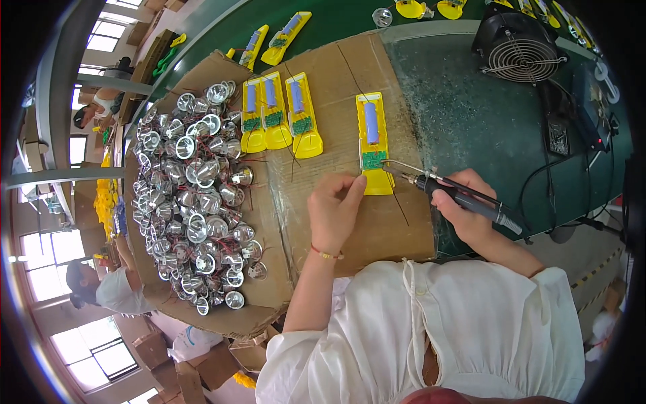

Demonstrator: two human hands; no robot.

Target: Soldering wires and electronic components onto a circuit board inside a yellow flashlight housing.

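A yellow flashlight housing half lies on the cardboard sheet, holding a blue cylindrical battery and a green circuit board. My left hand is closed at the housing's lower left edge, thumb and forefinger against it; whether a thin wire is between them cannot be made out. In my right hand is a soldering iron with a thin metal guide tube alongside. Its tip reaches the right side of the circuit board. Dark wires stretch from the housing above and below.
Silver reflector cups with wires are heaped in a cardboard tray at left. Several similar yellow housings lie beside it. A black fan stands at back right, near a soldering station with cables. Other people sit far left.
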